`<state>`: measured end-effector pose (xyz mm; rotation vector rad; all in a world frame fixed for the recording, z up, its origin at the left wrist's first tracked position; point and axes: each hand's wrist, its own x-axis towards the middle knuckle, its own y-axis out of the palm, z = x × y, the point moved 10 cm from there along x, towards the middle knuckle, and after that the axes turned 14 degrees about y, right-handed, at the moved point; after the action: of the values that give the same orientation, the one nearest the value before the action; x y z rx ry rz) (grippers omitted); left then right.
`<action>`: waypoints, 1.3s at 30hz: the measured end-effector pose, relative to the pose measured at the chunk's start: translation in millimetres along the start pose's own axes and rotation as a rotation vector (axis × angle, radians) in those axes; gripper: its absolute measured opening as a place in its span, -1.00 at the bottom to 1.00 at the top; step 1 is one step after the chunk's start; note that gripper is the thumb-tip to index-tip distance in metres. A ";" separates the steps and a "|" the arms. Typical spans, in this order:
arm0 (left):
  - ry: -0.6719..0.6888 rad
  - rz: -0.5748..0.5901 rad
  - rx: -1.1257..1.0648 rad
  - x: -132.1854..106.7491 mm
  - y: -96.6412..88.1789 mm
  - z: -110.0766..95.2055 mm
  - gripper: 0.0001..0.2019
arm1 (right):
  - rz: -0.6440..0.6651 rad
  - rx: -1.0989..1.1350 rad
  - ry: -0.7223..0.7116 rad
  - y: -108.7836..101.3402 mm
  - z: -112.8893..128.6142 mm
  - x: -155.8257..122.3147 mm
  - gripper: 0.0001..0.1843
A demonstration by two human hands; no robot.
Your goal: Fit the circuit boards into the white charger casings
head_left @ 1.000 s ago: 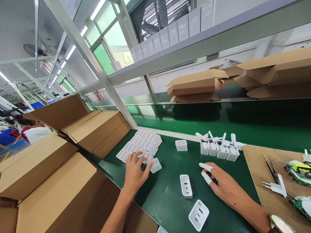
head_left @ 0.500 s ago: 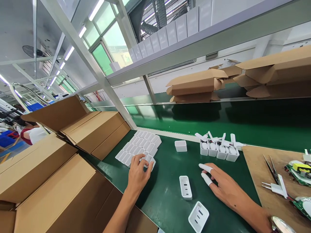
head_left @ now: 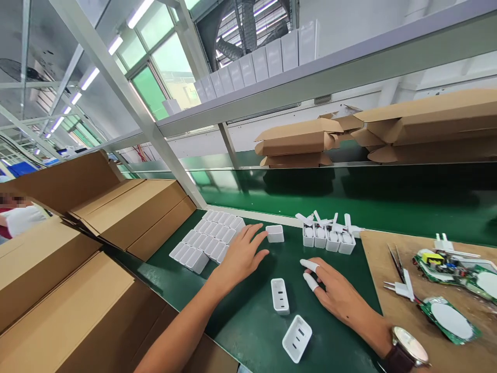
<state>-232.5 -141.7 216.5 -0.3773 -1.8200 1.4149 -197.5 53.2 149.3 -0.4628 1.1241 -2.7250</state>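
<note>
Left hand (head_left: 243,254) is open with fingers spread, palm down over the green desk (head_left: 252,331), holding nothing. Its fingertips are at the left side of a small white open-topped plastic shell (head_left: 275,233); can't tell if they touch. The shell stands alone on the desk, between a packed block of white plastic shells (head_left: 207,239) on the left and a row of four white casings with plug prongs (head_left: 328,238) on the right.

Right hand (head_left: 334,292) lies open and flat on the desk, empty, with white finger cots (head_left: 310,265) on two fingers and a wristwatch (head_left: 407,346) on the wrist. A white rectangular charger casing (head_left: 280,296) with three slots lies just beside its fingertips, a second slotted white casing (head_left: 297,338) nearer the desk edge.

A brown wooden board (head_left: 388,311) at right carries green circuit boards (head_left: 446,319). Brown cardboard boxes (head_left: 128,207) are stacked at left.
</note>
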 end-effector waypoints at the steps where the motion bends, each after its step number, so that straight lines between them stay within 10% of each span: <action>1: 0.001 0.058 -0.059 12.9 11.8 0.3 -0.52 | -0.002 0.000 -0.011 -0.6 1.6 -0.2 -0.66; 6: 0.033 0.148 -0.260 48.0 32.7 -4.1 -0.50 | -0.021 0.002 -0.055 -5.4 10.1 -1.4 -0.68; 13: 0.314 0.402 -0.710 24.6 11.4 -62.9 -0.71 | -0.048 0.008 -0.100 -5.2 17.4 -2.0 -0.66; 19: 0.304 0.499 -0.658 9.8 18.8 -70.8 -0.67 | -0.045 0.001 -0.089 -3.9 13.7 -1.2 -0.65; 24: 0.258 0.362 -0.442 -1.7 13.2 -74.7 -0.91 | -0.031 0.016 -0.052 -2.6 2.3 1.2 -0.67; 33: -0.231 0.065 -0.026 -106.8 -65.5 1.7 -0.80 | 0.023 0.032 0.022 3.1 -9.7 4.0 -0.64; 39: -0.349 -0.076 0.334 -135.1 -80.7 50.9 -0.79 | 0.030 0.024 0.042 7.7 -20.9 4.5 -0.65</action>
<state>-163.9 -291.2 233.2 0.1160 -1.7946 1.7768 -208.7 60.4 130.8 -0.3839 1.0975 -2.7315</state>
